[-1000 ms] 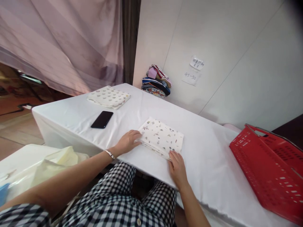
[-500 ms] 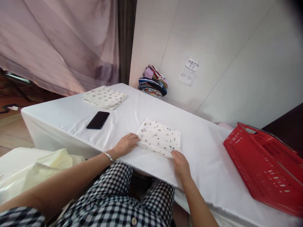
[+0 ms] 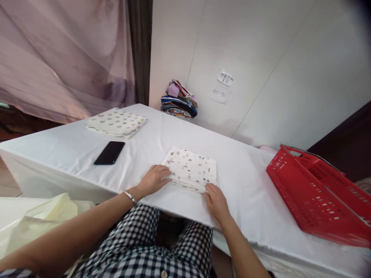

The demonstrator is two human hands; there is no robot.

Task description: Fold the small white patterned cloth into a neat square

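Hands on folded cloth

A white cloth covers the bench. A black phone lies flat on it toward the left, and beyond the phone, near the far left corner, sits a second folded patterned cloth. A pile of colourful fabrics rests against the wall at the far edge, below two paper notes. A red plastic basket stands tilted on the right. A pale yellow bag lies lower left.
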